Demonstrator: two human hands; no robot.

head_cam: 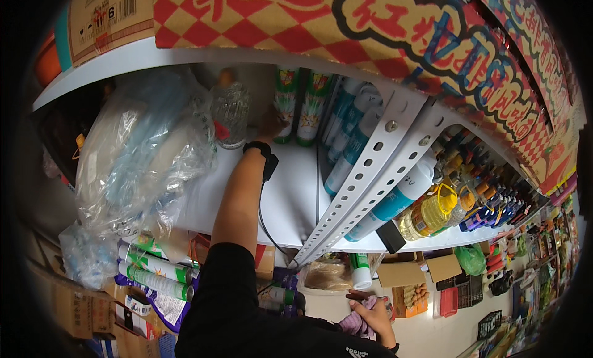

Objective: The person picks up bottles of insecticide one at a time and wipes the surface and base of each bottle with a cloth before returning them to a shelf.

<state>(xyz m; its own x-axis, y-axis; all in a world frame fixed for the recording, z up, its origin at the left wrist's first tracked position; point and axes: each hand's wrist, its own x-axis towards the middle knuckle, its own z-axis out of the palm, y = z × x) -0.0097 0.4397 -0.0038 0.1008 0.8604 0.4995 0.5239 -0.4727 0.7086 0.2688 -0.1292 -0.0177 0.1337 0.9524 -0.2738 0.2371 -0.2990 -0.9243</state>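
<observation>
My left hand (271, 124), with a dark band on its wrist, reaches deep into a white shelf. Its fingers touch the left one of two green-and-white spray cans (286, 103); the shadow hides whether they grip it. The other can (314, 110) stands beside it. To the hand's left is a clear ribbed glass bottle (230, 110) with an orange-brown top. Low on the right, my right hand (373, 317) is closed on a crumpled purple cloth (359, 318). Just above that hand, a green can with a white cap (361, 271) projects below the shelf edge.
Clear plastic bags (139, 149) bulge on the left. Perforated metal uprights (366, 172) divide the shelf, with blue-and-white spray cans (352, 149) behind them and oil bottles (424, 216) beyond. A printed carton (278, 20) sits above. More spray cans (155, 281) lie lower left, near cardboard boxes (74, 311).
</observation>
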